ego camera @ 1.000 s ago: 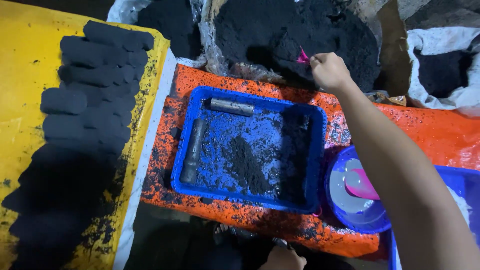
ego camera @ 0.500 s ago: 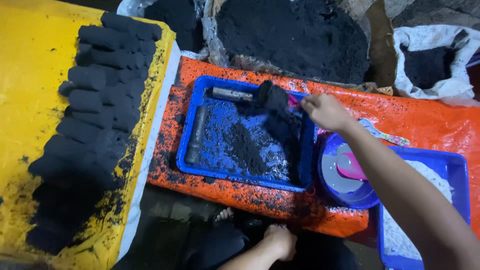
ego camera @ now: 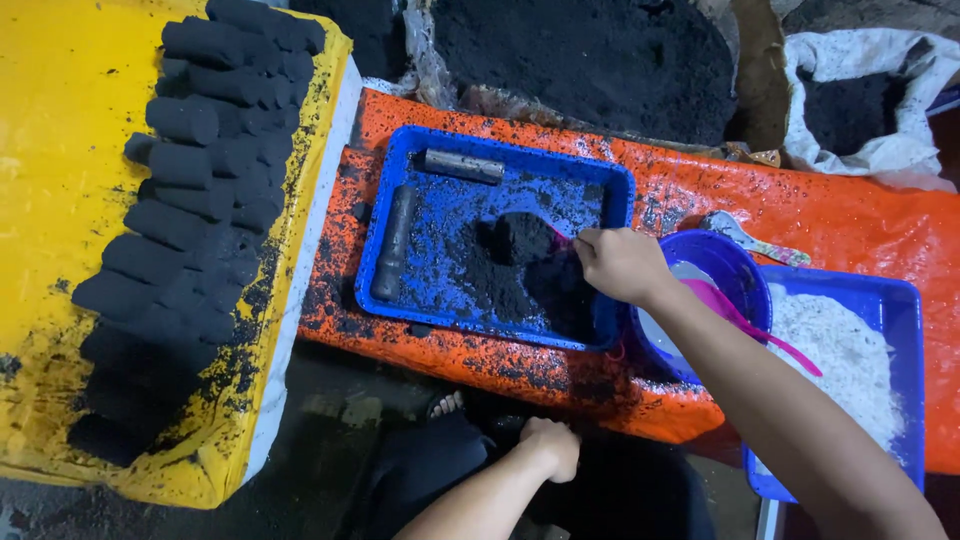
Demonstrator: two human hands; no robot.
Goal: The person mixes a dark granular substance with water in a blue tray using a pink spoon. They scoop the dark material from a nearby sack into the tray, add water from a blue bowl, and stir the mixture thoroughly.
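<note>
My right hand [ego camera: 620,265] reaches over a blue tray [ego camera: 400,170] and is closed on a small pink scoop, of which only a sliver shows at the fingers. It sits right against a mound of black powder [ego camera: 520,250] in the tray. Two dark metal tubes lie in the tray, one along the far rim [ego camera: 463,165] and one along the left side [ego camera: 393,243]. My left hand [ego camera: 550,445] is low in the view, curled with nothing in it, resting on dark clothing at my knee.
Rows of black cylindrical briquettes [ego camera: 200,180] lie on a yellow board [ego camera: 60,200] at the left. A large heap of black powder [ego camera: 590,60] lies behind the orange tarp [ego camera: 700,190]. At the right are a purple bowl [ego camera: 740,265] with a pink spoon [ego camera: 760,330], a white-powder tray [ego camera: 850,350], a metal spoon [ego camera: 750,238] and a sack [ego camera: 850,100].
My right hand came back from the far heap with a scoop of black powder and lowered it into the blue tray, where a mound now lies. My left hand rose into view.
</note>
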